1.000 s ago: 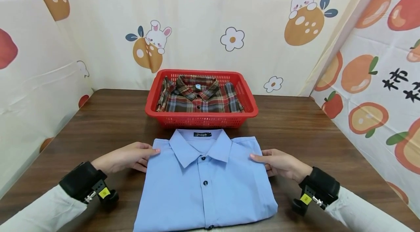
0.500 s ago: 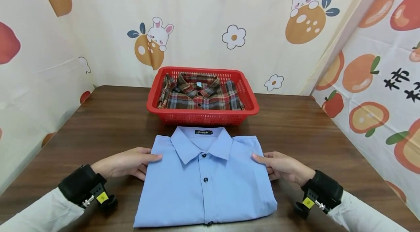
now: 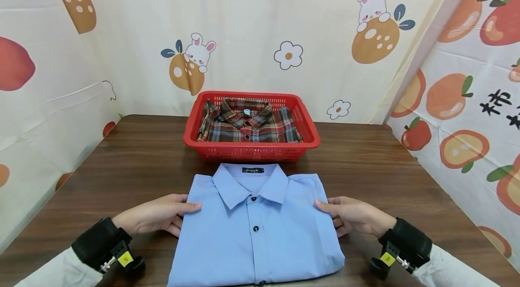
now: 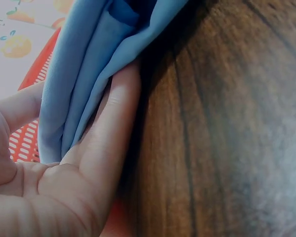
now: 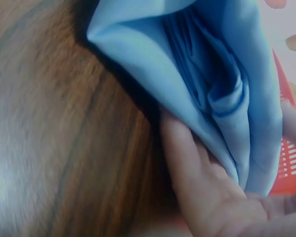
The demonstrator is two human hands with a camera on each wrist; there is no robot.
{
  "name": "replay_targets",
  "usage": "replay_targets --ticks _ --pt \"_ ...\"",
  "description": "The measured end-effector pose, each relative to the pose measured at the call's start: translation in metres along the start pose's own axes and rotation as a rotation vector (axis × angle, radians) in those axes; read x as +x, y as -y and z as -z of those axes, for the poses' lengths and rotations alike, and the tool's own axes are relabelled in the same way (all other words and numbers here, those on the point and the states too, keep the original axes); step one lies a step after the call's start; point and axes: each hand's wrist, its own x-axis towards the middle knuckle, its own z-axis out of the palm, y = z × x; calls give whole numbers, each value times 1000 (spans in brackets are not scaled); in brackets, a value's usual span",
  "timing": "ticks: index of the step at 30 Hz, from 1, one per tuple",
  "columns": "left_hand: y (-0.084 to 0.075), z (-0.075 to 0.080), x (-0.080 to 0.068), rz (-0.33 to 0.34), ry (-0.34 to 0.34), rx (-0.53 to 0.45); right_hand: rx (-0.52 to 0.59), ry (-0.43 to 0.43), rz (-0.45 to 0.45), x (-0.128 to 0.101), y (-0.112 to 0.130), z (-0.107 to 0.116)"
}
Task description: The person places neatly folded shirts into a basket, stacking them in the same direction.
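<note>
A folded light blue shirt (image 3: 292,242) lies collar-up on the table, with dark buttons and a black neck label. My left hand (image 3: 162,215) pinches its left side, thumb on top and fingers tucked under the layers. On the opposite side my right hand (image 3: 353,215) grips the shirt in the same way. In the left wrist view the stacked blue folds (image 4: 83,74) sit between thumb and fingers. The right wrist view has the fingers (image 5: 182,148) beneath the layered edge, the thumb over it. The fingertips are hidden under the cloth.
Just behind the shirt stands a red plastic basket (image 3: 252,152) holding a folded plaid shirt (image 3: 256,133). The brown wooden table (image 3: 138,160) ends at a patterned curtain (image 3: 243,16) at the back and sides. Each wrist wears a black strap with a camera.
Both hands keep their hold on the blue shirt's sides, with the left thumb slightly further in over the edge. The head view has shifted a little; the shirt stays in front of the basket.
</note>
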Motion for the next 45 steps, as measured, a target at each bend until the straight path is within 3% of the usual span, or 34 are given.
replay_targets --ticks 8,23,26,34,45 --pt "4 0 -4 5 29 -13 -38 75 -30 -7 2 0" --pt "7 1 -11 -41 86 5 51 151 31 -2 -5 1" --pt "8 0 -12 -73 55 26 60 116 88 -1 -7 -1" --pt "-7 -8 -15 -135 -137 178 42 -45 189 -6 -4 -3" --pt "-32 -20 -34 -172 -126 182 -11 -31 209 -41 15 3"
